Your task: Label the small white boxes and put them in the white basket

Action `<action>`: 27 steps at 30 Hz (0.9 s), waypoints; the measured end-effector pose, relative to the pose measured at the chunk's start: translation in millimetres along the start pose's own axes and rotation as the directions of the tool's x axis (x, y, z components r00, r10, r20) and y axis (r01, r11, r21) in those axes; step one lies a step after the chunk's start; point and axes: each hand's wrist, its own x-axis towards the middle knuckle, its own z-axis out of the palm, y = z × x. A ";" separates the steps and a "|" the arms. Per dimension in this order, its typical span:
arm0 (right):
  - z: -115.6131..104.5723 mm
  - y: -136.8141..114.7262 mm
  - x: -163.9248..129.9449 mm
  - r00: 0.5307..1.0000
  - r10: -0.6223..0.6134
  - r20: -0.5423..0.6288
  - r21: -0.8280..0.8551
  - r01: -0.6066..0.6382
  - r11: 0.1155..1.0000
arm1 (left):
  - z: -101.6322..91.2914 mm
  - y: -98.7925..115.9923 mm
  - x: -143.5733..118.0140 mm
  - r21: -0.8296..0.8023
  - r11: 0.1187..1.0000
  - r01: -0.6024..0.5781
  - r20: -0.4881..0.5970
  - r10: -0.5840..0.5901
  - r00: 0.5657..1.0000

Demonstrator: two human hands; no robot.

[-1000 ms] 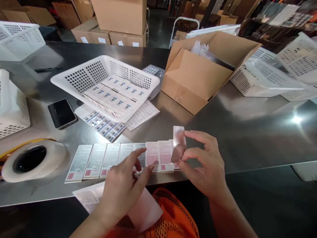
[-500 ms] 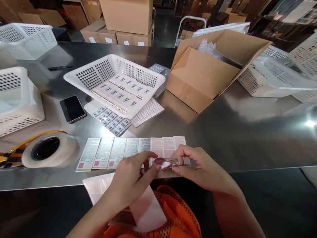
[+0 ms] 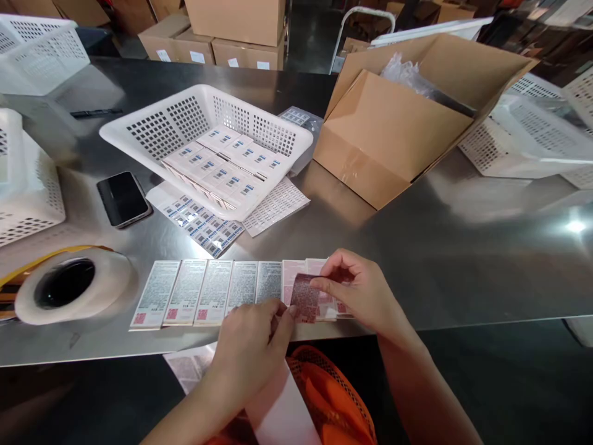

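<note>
Pinching a small printed label (image 3: 304,298) by its opposite edges, both hands meet at the near edge of the steel table (image 3: 463,247), just above a row of flat boxes (image 3: 222,290) laid side by side with their printed faces up. The right hand (image 3: 359,290) comes in from the right, wrist low, thumb and forefinger closed on the label's upper right edge, the other fingers curled loosely. The left hand (image 3: 252,346) reaches up from below, back of the hand toward the camera, fingertips closed on the label's lower left edge. The label hangs tilted over the pinkish boxes at the row's right end. Behind the row lie sticker sheets (image 3: 204,222), a white basket (image 3: 204,142) of boxes, a phone (image 3: 123,198), a tape roll (image 3: 69,287) and an open carton (image 3: 398,123).
</note>
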 end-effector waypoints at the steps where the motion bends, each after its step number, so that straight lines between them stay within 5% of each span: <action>1: 2.1 2.4 4.6 0.999 0.031 -0.017 0.018 -0.030 0.999 | 0.6 -0.7 2.3 0.041 0.999 0.010 0.002 -0.010 1.000; 9: 12.6 9.1 34.2 0.993 0.117 0.009 -0.090 -0.115 0.989 | 1.8 1.1 20.3 0.244 0.967 0.070 0.006 -0.074 0.997; 27: 20.9 12.2 43.8 0.978 0.207 -0.029 -0.207 -0.208 0.956 | -6.3 6.0 35.5 0.235 0.962 0.141 0.120 -0.172 0.978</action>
